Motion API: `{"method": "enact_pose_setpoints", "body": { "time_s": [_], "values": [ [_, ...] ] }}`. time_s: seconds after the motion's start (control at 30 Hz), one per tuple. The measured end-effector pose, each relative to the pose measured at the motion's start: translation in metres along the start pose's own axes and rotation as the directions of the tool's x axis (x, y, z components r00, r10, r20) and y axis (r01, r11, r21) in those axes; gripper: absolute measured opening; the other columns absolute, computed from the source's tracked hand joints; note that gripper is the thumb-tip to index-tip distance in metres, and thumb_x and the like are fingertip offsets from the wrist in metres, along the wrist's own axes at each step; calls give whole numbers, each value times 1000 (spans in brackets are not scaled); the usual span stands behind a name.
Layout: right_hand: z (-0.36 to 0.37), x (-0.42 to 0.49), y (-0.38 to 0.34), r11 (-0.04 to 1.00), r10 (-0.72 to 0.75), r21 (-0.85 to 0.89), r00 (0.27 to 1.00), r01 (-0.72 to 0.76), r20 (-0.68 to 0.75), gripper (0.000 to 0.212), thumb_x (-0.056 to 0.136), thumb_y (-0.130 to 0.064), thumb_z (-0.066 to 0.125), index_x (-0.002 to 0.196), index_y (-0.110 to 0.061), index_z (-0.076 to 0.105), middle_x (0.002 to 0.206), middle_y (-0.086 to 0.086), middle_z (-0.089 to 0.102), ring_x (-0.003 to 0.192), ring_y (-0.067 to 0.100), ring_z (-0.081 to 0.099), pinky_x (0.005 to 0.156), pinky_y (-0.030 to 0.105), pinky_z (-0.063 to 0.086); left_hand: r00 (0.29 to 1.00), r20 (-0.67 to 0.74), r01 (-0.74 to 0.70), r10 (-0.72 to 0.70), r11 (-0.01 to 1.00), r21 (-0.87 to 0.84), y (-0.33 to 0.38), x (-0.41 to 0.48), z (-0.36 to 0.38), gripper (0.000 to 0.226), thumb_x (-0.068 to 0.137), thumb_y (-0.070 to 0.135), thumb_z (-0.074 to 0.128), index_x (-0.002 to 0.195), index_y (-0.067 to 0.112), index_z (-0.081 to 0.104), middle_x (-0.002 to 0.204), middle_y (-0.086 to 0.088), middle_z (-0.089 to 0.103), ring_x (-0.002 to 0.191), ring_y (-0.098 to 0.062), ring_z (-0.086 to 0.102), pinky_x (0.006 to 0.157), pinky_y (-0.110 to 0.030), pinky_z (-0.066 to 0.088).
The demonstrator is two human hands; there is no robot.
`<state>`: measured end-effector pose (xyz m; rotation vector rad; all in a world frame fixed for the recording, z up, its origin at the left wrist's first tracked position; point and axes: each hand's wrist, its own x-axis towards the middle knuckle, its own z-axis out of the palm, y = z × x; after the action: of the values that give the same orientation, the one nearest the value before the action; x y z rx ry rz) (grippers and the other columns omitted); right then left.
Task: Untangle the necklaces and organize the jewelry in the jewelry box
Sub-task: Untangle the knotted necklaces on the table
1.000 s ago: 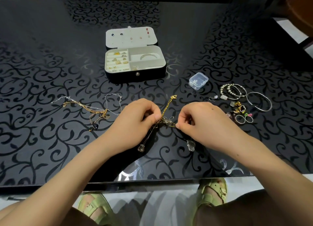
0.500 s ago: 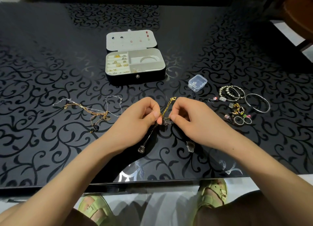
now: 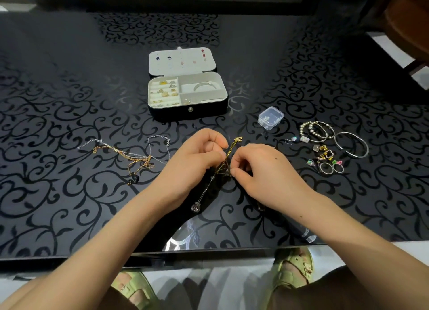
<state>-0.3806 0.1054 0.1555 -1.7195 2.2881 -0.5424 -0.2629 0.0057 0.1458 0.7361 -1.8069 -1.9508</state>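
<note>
A tangled knot of gold and silver necklaces (image 3: 224, 168) hangs between my two hands at the table's middle. My left hand (image 3: 197, 161) pinches the knot from the left, and my right hand (image 3: 262, 170) pinches it from the right. A gold end (image 3: 237, 139) sticks up above the knot. One silver strand runs down to a clear pendant (image 3: 196, 207) on the table. The open jewelry box (image 3: 188, 111) stands farther back, with rings in its left slots and a bangle in its right compartment.
Another tangle of gold and silver chains (image 3: 130, 156) lies to the left. At the right are a small clear plastic case (image 3: 270, 117), beaded bracelets (image 3: 315, 131), a silver bangle (image 3: 351, 144), rings (image 3: 330, 167) and small charms. The glass table's front edge (image 3: 209, 251) is close to me.
My hands have drawn closer together on the knot and shifted slightly. The second pendant by my right wrist is now hidden under that hand.
</note>
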Motion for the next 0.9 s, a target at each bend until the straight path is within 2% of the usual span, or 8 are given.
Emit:
{"method": "enact_pose_setpoints", "body": {
  "time_s": [0.13,0.23,0.37,0.47,0.57,0.7,0.8,0.9],
  "values": [
    [3,-1,-1,999,40,-21,999,-40,-14,17,85,-37,59,81,-21,63,83,-9,59,87,15,52,82,29,39,1000,12,-6,7,999,-41,2,1,3,17,73,-1,52,86,11,53,60,0,40,55,-7,35,53,-13,34],
    [7,1,-3,996,65,-58,997,-67,-34,27,83,-45,57,77,-19,62,80,-6,59,84,17,52,82,34,42,1000,25,-10,12,998,-66,4,1,6,19,68,3,52,85,10,53,59,0,40,55,-8,35,54,-14,35],
    [8,2,-5,997,78,-27,996,-79,-34,22,83,-38,60,71,-21,55,79,-6,60,83,17,53,81,35,43,1000,21,-16,18,995,-93,8,0,4,19,67,3,51,85,11,53,57,1,41,56,-10,34,60,-23,34],
    [6,1,-5,995,101,17,994,-101,-37,17,84,-30,61,69,-24,55,77,-8,60,81,14,55,76,30,43,999,2,-41,42,997,-62,10,0,1,20,66,5,52,85,12,54,58,0,42,56,-9,35,58,-18,34],
    [4,0,-3,990,141,31,990,-140,-26,16,84,-27,61,71,-18,63,73,-9,61,77,11,56,73,27,45,998,-20,-53,52,998,-39,9,0,-2,20,66,5,52,84,12,54,58,0,41,56,-9,36,60,-18,33],
    [-3,0,0,987,156,41,987,-155,-22,10,81,-23,60,72,-21,62,69,-11,58,74,9,54,71,25,41,997,-54,-55,54,998,-25,7,0,-5,20,65,4,52,84,12,54,57,2,43,56,-9,36,59,-19,31],
    [-14,0,3,955,176,240,984,-173,7,11,78,-16,63,68,-20,60,64,-10,59,62,7,53,62,20,40,995,-85,-54,55,998,13,7,0,-8,18,68,7,52,84,13,54,59,3,45,57,-7,38,59,-16,35],
    [-26,-1,4,836,197,508,978,-206,72,9,79,-5,65,71,-9,63,65,-4,62,55,3,53,55,12,41,992,-104,-54,66,992,110,7,-1,-9,14,70,13,52,83,16,57,67,-2,45,68,-16,40,68,-26,33]
  ]
}}
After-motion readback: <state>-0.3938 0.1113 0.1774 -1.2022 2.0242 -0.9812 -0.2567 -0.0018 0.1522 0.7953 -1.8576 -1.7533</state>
